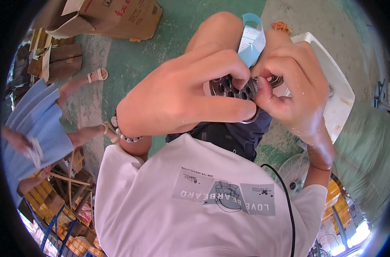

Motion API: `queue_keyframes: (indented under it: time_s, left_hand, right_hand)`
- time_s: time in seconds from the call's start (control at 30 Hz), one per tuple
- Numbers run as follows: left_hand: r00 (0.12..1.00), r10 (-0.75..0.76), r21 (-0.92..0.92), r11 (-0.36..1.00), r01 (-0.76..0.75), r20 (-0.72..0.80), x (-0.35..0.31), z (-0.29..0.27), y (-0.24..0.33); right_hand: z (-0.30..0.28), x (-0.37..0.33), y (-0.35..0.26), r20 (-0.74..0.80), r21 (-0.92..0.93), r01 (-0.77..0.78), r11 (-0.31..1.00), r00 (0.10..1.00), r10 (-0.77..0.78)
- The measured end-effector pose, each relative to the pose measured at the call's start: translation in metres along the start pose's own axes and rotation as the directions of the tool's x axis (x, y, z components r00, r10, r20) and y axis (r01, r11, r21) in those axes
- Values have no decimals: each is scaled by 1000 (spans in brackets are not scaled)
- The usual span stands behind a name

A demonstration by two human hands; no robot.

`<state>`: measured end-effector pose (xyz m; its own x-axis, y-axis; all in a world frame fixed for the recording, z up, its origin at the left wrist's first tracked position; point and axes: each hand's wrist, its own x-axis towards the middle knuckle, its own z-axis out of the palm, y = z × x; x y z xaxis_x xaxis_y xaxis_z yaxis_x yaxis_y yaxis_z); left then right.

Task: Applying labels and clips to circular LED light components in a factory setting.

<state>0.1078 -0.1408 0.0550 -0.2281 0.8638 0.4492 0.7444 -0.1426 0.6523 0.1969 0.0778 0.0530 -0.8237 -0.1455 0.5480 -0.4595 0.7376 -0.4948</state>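
Observation:
My left hand [177,90] grips a dark, shiny piece with round holes [231,89], its thumb and bent fingers around the edges. What kind of thing it is, I cannot make out. At its right end my right hand [295,81] is closed, thumb and index finger pinched together beside some shiny metal strips [275,80]. Whether those strips belong to the holed piece is hidden by the fingers. Just beyond the hands, a looped light-blue band with a white printed label [251,42] stands up between my knees.
A white basin or tub [342,96] stands at the right, near a fan [294,175]. An open cardboard box [118,19] sits on the green floor at far left. Another person in a blue skirt [36,132] is at the left, near stacked boxes [53,199].

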Motion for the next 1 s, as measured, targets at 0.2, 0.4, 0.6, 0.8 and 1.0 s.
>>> queue_keyframes:
  time_s: [0.2, 0.4, 0.6, 0.8, 1.0]
  left_hand:
    - [997, 1, -4, 1000, -1, 79, 18, -20, -5]
    - [984, -57, 37, 998, 51, 167, 29, -35, -9]
    - [972, -111, 107, 990, 90, 208, 34, -46, 0]
    - [929, -103, -18, 993, 117, 354, 24, -40, -6]
    - [901, -96, 39, 995, 88, 422, 20, -38, 0]
  right_hand:
    - [4, 6, 2, -86, -125, 43, 991, 995, -54]
    - [13, 17, -2, -184, -187, -1, 982, 982, -34]
    - [29, 10, -2, -280, -91, -162, 983, 951, 131]
    - [20, -2, -3, -2, -89, -24, 996, 1000, 24]
    - [-9, 7, -1, 440, 178, -132, 975, 897, 41]
